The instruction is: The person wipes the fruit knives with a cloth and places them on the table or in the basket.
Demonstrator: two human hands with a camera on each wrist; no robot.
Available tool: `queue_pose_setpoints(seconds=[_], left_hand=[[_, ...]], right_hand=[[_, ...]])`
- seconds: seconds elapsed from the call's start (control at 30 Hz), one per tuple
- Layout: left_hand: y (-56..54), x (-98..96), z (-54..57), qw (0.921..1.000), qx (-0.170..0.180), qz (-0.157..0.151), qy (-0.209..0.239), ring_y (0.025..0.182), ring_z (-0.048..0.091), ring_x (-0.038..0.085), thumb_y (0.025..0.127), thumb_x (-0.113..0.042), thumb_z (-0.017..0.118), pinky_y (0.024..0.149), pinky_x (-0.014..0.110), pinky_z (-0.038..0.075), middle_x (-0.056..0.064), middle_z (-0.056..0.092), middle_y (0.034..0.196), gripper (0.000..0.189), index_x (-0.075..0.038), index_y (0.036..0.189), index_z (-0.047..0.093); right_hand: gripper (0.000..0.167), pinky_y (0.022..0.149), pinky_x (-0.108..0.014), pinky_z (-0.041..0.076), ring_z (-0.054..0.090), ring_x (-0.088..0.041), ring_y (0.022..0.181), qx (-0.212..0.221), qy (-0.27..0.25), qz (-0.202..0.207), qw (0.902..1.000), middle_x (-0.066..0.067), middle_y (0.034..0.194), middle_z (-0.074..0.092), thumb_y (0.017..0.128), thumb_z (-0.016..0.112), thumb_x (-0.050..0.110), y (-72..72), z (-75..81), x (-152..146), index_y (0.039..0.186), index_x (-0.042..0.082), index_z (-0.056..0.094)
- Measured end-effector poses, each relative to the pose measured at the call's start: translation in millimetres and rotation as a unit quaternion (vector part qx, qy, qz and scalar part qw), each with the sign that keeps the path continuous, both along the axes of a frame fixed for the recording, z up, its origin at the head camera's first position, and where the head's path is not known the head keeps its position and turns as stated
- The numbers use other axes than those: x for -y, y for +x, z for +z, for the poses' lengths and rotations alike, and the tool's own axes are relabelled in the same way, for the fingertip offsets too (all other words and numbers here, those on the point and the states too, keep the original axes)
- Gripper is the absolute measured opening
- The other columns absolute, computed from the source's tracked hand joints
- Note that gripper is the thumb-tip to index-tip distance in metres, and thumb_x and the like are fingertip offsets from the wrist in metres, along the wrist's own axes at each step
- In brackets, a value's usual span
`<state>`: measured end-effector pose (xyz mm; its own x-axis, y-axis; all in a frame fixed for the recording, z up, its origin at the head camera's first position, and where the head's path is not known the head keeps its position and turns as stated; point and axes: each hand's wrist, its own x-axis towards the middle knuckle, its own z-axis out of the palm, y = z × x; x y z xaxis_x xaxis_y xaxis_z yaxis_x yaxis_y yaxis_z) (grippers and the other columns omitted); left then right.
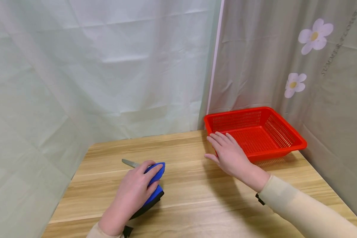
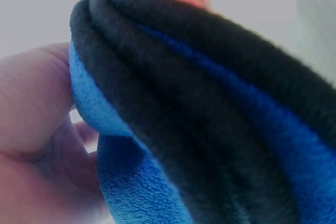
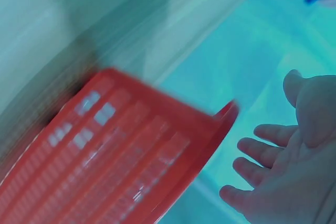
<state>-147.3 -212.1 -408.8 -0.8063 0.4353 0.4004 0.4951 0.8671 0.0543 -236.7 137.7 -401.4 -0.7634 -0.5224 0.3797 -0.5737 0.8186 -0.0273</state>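
Observation:
My left hand (image 1: pixel 134 188) grips a folded blue cloth (image 1: pixel 154 193) with thick black edging, low over the front left of the table. In the left wrist view the cloth's dark folded edges (image 2: pixel 157 87) fill most of the picture, with the thumb side of the hand at left. Just beyond the left hand lies a grey metal blade (image 1: pixel 129 163), its other end hidden behind the fingers. My right hand (image 1: pixel 230 153) holds nothing, its fingers extended, and overlaps the near left corner of a red plastic basket (image 1: pixel 273 153). The right wrist view shows those fingers apart from the basket's rim (image 3: pixel 226 116).
The slatted basket stands at the back right of the wood-grain table (image 1: pixel 181 211), with nothing inside it. Pale curtains (image 1: pixel 142 72) hang close behind the table's back edge and along both sides, the right one printed with white flowers (image 1: pixel 314 36).

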Motion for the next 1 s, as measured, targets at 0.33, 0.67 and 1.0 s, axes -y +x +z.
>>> queue_pose_setpoints(seconds=[0.33,0.67,1.0], left_hand=[[3.7,10.0,1.1,0.9999,-0.006,0.014,0.007,0.115,0.073,0.036,0.090,-0.020,0.094,0.087,0.056,0.064,0.015,0.069,0.136,0.056,-0.012,0.143,0.075],[6.4,21.8,1.8,0.9996,-0.002,0.029,0.002,0.114,0.073,0.037,0.091,-0.019,0.093,0.087,0.057,0.063,0.015,0.068,0.138,0.057,-0.012,0.145,0.074],[13.6,37.1,6.5,0.9982,0.004,0.059,0.009,0.117,0.072,0.042,0.094,-0.018,0.091,0.091,0.061,0.062,0.018,0.068,0.140,0.055,-0.012,0.146,0.073]], right_hand=[[0.072,0.125,-0.061,0.037,0.055,-0.040,0.147,-0.080,-0.018,0.086,0.9929,-0.019,0.154,0.063,0.098,0.084,0.045,30.8,-12.4,33,0.151,0.001,0.064],[0.077,0.125,-0.057,0.039,0.053,-0.034,0.151,-0.056,0.017,0.101,0.9931,-0.014,0.160,0.060,0.100,0.078,0.054,42.7,-24.7,61,0.156,0.004,0.061],[0.074,0.127,-0.056,0.035,0.047,-0.033,0.156,0.016,0.034,0.107,0.9935,-0.013,0.167,0.053,0.106,0.070,0.053,40.6,-34.6,88,0.162,0.007,0.054]])
